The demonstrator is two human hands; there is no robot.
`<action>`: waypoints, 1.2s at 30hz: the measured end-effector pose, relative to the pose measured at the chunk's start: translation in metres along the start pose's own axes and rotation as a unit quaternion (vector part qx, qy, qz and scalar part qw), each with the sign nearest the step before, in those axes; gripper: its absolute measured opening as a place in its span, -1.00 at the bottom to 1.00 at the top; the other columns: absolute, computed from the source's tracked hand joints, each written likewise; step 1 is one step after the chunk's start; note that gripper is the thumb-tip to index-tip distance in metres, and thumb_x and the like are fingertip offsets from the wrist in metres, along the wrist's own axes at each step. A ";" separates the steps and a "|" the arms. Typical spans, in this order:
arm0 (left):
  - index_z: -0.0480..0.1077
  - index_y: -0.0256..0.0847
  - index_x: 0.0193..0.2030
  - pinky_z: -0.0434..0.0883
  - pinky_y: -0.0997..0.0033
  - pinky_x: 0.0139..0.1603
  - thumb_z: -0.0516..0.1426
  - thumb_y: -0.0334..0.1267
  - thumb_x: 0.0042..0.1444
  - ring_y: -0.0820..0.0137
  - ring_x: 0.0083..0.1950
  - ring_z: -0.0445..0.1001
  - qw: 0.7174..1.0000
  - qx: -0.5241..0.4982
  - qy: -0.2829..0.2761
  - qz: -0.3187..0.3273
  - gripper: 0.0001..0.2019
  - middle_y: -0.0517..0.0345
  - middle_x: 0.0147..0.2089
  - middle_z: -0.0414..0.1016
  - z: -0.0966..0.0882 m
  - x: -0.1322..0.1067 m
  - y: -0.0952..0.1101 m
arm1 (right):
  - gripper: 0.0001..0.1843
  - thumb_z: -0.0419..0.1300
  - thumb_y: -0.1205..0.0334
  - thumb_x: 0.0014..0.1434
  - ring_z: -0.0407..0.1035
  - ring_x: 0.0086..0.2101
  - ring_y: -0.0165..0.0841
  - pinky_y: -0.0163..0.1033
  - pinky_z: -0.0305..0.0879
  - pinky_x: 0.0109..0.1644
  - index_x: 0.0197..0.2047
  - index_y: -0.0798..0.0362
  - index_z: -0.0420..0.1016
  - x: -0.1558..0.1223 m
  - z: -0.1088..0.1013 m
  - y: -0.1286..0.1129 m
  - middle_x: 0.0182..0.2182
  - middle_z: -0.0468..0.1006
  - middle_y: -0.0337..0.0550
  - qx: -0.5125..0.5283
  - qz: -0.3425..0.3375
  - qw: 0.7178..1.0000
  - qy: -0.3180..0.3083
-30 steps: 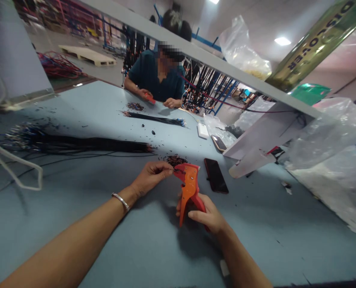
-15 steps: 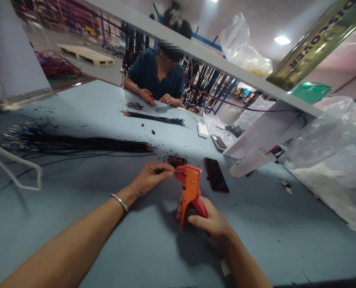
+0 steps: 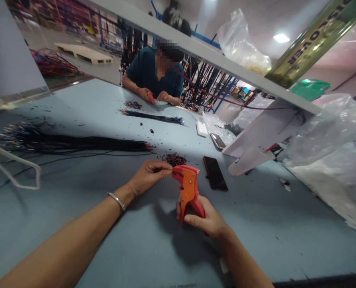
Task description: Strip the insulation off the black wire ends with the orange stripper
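My right hand [image 3: 206,218] is wrapped round the handles of an orange wire stripper [image 3: 187,188], which stands upright over the blue table [image 3: 135,248]. My left hand [image 3: 149,174] is pinched at the stripper's jaws, fingers together on a thin wire end that is too small to make out clearly. A silver bracelet [image 3: 115,200] sits on my left wrist. Just behind the stripper lies a small heap of stripped insulation bits [image 3: 174,159].
A long bundle of black wires [image 3: 75,144] lies to the left, a white cord loop [image 3: 12,172] beside it. A dark phone [image 3: 215,173] lies right of the stripper. Plastic bags [image 3: 330,152] fill the right. A person in a dark shirt [image 3: 153,76] works across the table.
The stripper and both hands have shifted slightly left and up; the handles look squeezed a little closer. The person opposite has moved their hands together.
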State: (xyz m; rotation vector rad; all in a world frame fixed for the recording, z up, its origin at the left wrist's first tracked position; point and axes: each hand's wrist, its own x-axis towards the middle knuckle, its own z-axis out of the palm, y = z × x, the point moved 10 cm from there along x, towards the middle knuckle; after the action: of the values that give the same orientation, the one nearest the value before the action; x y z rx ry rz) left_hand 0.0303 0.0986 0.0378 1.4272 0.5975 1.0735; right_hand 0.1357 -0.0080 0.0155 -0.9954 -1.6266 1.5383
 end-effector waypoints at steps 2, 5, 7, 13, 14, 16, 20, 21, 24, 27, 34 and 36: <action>0.56 -0.28 -0.43 0.39 0.41 -0.28 0.30 -0.16 -0.08 0.41 -0.37 0.43 1.000 -0.004 0.005 -0.001 -0.81 0.11 -0.42 0.55 -0.001 0.000 0.000 | -0.62 0.24 -0.05 0.08 0.31 -0.38 -0.34 -0.26 0.31 -0.33 -0.23 0.10 0.36 0.001 -0.001 0.002 -0.37 0.40 -0.14 -0.008 0.001 1.000 0.008; 0.56 -0.27 -0.42 0.39 0.40 -0.28 0.30 -0.16 -0.08 0.40 -0.37 0.43 1.000 -0.008 0.006 -0.001 -0.81 0.11 -0.42 0.56 -0.002 0.000 -0.001 | -0.62 0.24 -0.05 0.07 0.30 -0.43 -0.37 -0.28 0.30 -0.36 -0.25 0.10 0.35 0.001 -0.002 0.004 -0.40 0.39 -0.16 -0.005 0.000 1.000 0.018; 0.55 -0.26 -0.42 0.39 0.40 -0.28 0.30 -0.16 -0.08 0.41 -0.38 0.43 1.000 -0.011 0.003 0.002 -0.81 0.12 -0.43 0.55 -0.002 0.000 -0.001 | -0.63 0.25 -0.05 0.07 0.30 -0.45 -0.38 -0.28 0.31 -0.38 -0.26 0.10 0.35 0.002 -0.004 0.006 -0.41 0.38 -0.17 0.003 0.000 1.000 0.027; 0.55 -0.27 -0.42 0.38 0.42 -0.28 0.28 -0.17 -0.06 0.41 -0.36 0.43 1.000 0.002 0.004 0.006 -0.82 0.11 -0.41 0.55 -0.003 0.001 -0.004 | -0.64 0.27 -0.02 0.05 0.32 -0.49 -0.38 -0.31 0.31 -0.46 -0.30 0.11 0.35 0.002 -0.008 0.013 -0.46 0.40 -0.18 0.017 0.008 0.998 0.054; 0.55 -0.27 -0.42 0.38 0.42 -0.28 0.27 -0.17 -0.05 0.42 -0.37 0.42 1.000 0.005 0.004 0.006 -0.82 0.11 -0.41 0.55 -0.004 0.001 -0.004 | -0.64 0.27 -0.02 0.05 0.32 -0.50 -0.39 -0.31 0.31 -0.48 -0.30 0.11 0.35 0.002 -0.008 0.014 -0.47 0.40 -0.19 0.021 0.009 0.998 0.059; 0.54 -0.28 -0.41 0.36 0.43 -0.29 0.26 -0.18 -0.04 0.42 -0.37 0.41 1.000 0.010 0.002 0.004 -0.82 0.11 -0.42 0.54 -0.004 0.000 -0.004 | -0.65 0.28 -0.01 0.05 0.33 -0.52 -0.40 -0.32 0.31 -0.51 -0.31 0.11 0.34 0.003 -0.008 0.016 -0.48 0.39 -0.20 0.033 0.011 0.997 0.064; 0.54 -0.28 -0.39 0.34 0.44 -0.29 0.25 -0.21 -0.01 0.43 -0.37 0.41 1.000 0.015 -0.002 0.002 -0.84 0.13 -0.42 0.53 -0.003 0.000 -0.005 | -0.63 0.29 -0.01 0.03 0.32 -0.54 -0.42 -0.34 0.31 -0.55 -0.32 0.10 0.32 0.004 -0.008 0.019 -0.50 0.38 -0.24 0.061 0.012 0.996 0.064; 0.54 -0.28 -0.39 0.34 0.44 -0.29 0.24 -0.22 -0.01 0.44 -0.37 0.41 1.000 0.015 -0.002 0.001 -0.85 0.14 -0.42 0.53 -0.004 0.000 -0.006 | -0.63 0.30 -0.01 0.03 0.32 -0.55 -0.42 -0.34 0.31 -0.56 -0.32 0.10 0.32 0.005 -0.008 0.020 -0.50 0.37 -0.24 0.066 0.012 0.996 0.061; 0.54 -0.28 -0.38 0.33 0.46 -0.32 0.24 -0.23 0.00 0.45 -0.39 0.40 1.000 0.016 0.005 -0.005 -0.85 0.15 -0.43 0.53 -0.005 0.000 -0.010 | -0.64 0.31 0.02 0.02 0.33 -0.55 -0.42 -0.35 0.32 -0.56 -0.31 0.11 0.32 0.007 -0.009 0.024 -0.50 0.38 -0.24 0.079 0.015 0.995 0.056; 0.54 -0.29 -0.38 0.32 0.48 -0.33 0.24 -0.22 -0.01 0.46 -0.40 0.39 1.000 0.016 0.012 -0.009 -0.84 0.16 -0.44 0.52 -0.006 0.001 -0.014 | -0.64 0.33 0.04 0.01 0.35 -0.53 -0.41 -0.34 0.33 -0.55 -0.29 0.11 0.33 0.008 -0.011 0.029 -0.48 0.40 -0.24 0.104 0.021 0.993 0.060; 0.53 -0.30 -0.38 0.30 0.51 -0.35 0.24 -0.18 -0.01 0.47 -0.41 0.38 0.999 0.027 0.015 -0.011 -0.81 0.20 -0.46 0.50 -0.004 0.001 -0.013 | -0.61 0.36 0.07 -0.03 0.38 -0.51 -0.40 -0.33 0.33 -0.50 -0.27 0.13 0.35 0.008 -0.011 0.032 -0.46 0.43 -0.21 0.150 0.027 0.986 0.062; 0.53 -0.30 -0.39 0.30 0.51 -0.36 0.25 -0.18 -0.02 0.47 -0.42 0.37 0.999 0.029 0.020 -0.008 -0.81 0.20 -0.47 0.49 -0.005 0.001 -0.012 | -0.63 0.36 0.09 -0.02 0.38 -0.51 -0.39 -0.32 0.34 -0.50 -0.26 0.13 0.36 0.008 -0.011 0.032 -0.45 0.43 -0.21 0.157 0.028 0.985 0.061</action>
State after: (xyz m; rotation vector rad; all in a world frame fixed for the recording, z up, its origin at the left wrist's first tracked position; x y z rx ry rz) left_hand 0.0293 0.1040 0.0261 1.4510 0.6729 1.0827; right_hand 0.1441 0.0045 -0.0161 -0.9460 -1.2357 1.6729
